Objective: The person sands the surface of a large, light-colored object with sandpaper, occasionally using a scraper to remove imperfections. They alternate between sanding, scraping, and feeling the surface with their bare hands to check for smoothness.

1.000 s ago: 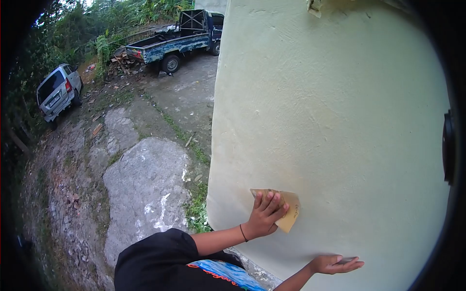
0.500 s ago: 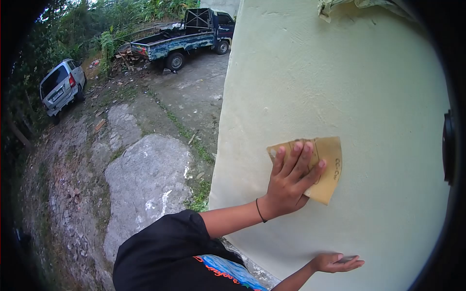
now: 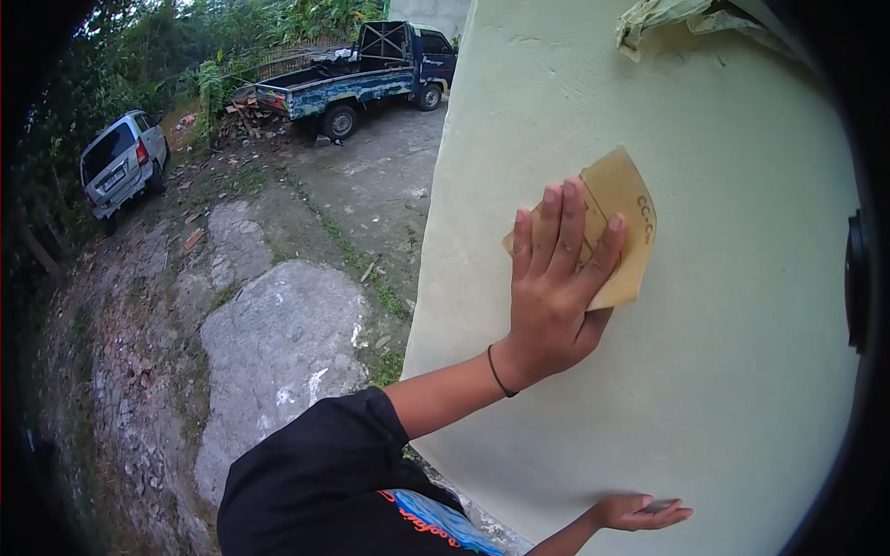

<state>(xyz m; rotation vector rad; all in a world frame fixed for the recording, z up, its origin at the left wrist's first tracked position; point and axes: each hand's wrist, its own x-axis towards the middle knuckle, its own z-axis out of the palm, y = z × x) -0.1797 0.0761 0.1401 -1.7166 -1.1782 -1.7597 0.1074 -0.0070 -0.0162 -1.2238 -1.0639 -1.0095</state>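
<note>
My left hand (image 3: 556, 296), with a thin dark band at the wrist, presses a sheet of tan sandpaper (image 3: 633, 236) against the pale green wall (image 3: 732, 361). Its fingers lie extended over the sheet, pointing up, and the thumb is tucked out of sight behind it. Dark lettering marks the sheet's right side, and its upper corner sticks up beyond my fingertips. Lower down, my right hand (image 3: 642, 511) is beside the wall, palm turned up and fingers stretched out, with nothing visibly held.
Crumpled pale sheeting (image 3: 649, 23) hangs at the wall's top. Left of the wall edge lies rough ground with a broad concrete slab (image 3: 278, 324). A blue pickup truck (image 3: 357, 88) and a silver car (image 3: 120, 167) are parked farther back, near greenery.
My left hand has slid up the wall with the sandpaper, which is now tilted more steeply. My right hand has barely shifted, slightly lower in view.
</note>
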